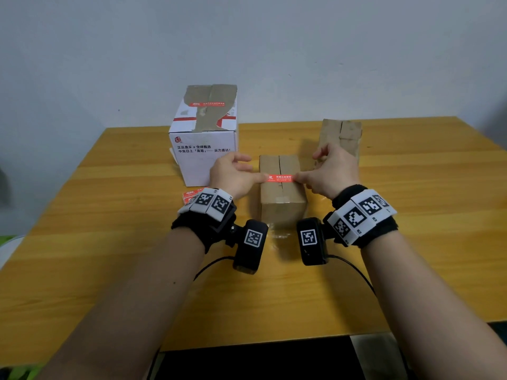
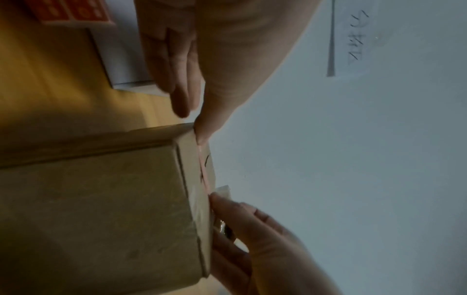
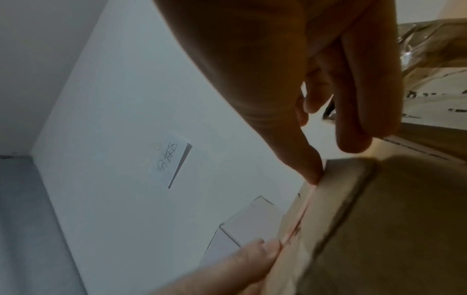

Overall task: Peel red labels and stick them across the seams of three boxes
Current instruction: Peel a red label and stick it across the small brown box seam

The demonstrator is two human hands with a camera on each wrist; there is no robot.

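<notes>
A small brown box (image 1: 282, 207) stands in the middle of the table with its top seam running away from me. A red label (image 1: 279, 178) lies across that seam. My left hand (image 1: 233, 174) presses its thumb on the label's left end, the other fingers spread apart from it. My right hand (image 1: 332, 171) presses its thumb on the right end, fingers loosely curled above. The left wrist view shows the label (image 2: 202, 165) edge-on along the box top. A white box (image 1: 203, 149) at the back left carries a red label (image 1: 207, 104) across its torn top. Another brown box (image 1: 341, 135) stands at the back right.
A sheet of red labels (image 1: 190, 196) lies on the wooden table (image 1: 109, 270) beside the white box, partly hidden under my left wrist. A grey wall rises right behind the table. Cables trail from both wrist cameras towards me.
</notes>
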